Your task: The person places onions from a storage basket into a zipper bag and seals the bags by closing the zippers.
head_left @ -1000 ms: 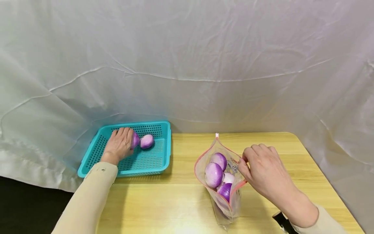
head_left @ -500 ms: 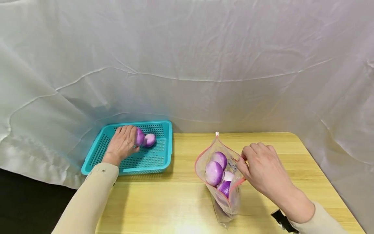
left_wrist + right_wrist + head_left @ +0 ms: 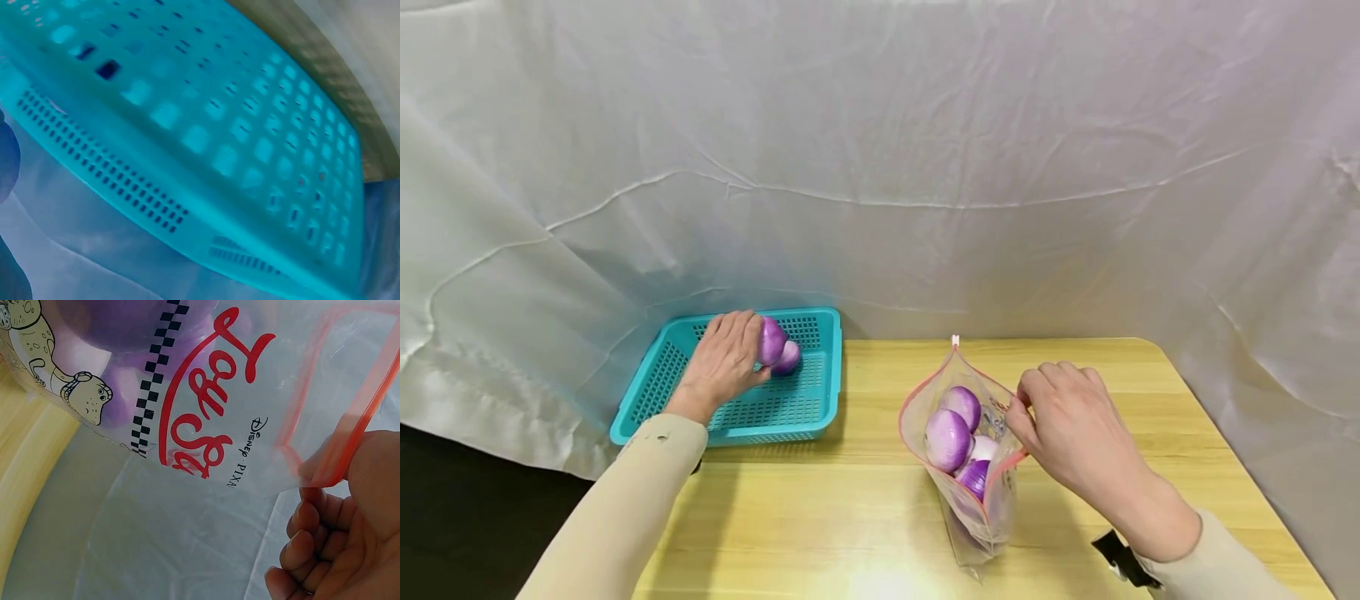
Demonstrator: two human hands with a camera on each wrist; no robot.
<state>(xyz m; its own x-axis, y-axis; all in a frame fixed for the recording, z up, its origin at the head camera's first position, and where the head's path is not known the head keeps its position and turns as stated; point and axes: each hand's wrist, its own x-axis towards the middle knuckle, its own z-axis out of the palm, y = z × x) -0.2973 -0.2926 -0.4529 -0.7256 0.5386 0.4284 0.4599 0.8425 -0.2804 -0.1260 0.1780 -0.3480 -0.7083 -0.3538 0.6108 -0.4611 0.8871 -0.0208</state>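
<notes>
My left hand (image 3: 722,358) grips a purple onion (image 3: 771,340) above the turquoise plastic basket (image 3: 833,392). Just behind and right of it, a second onion (image 3: 787,358) rests on the basket floor, partly covered in this view. With thumb and finger, my right hand (image 3: 1071,421) pinches the red-edged rim of a clear zip bag (image 3: 951,508), keeping its mouth spread. Inside the bag several purple onions (image 3: 948,440) are piled. The right wrist view shows red lettering (image 3: 219,387) and a cartoon dinosaur (image 3: 87,394) printed on the bag, and the right hand's fingers (image 3: 297,550) curled at its rim.
Both basket and bag stand on a light wooden table (image 3: 820,517). Behind them hangs a pale grey cloth (image 3: 880,183), close to the table's back edge. A white zip slider (image 3: 956,341) sits at the bag's far corner. Perforated basket walls (image 3: 206,144) fill the left wrist view.
My left hand, with the onion in it, has risen and shifted right over the basket, now overlapping the other onion. The right hand still holds the bag rim and has barely moved.
</notes>
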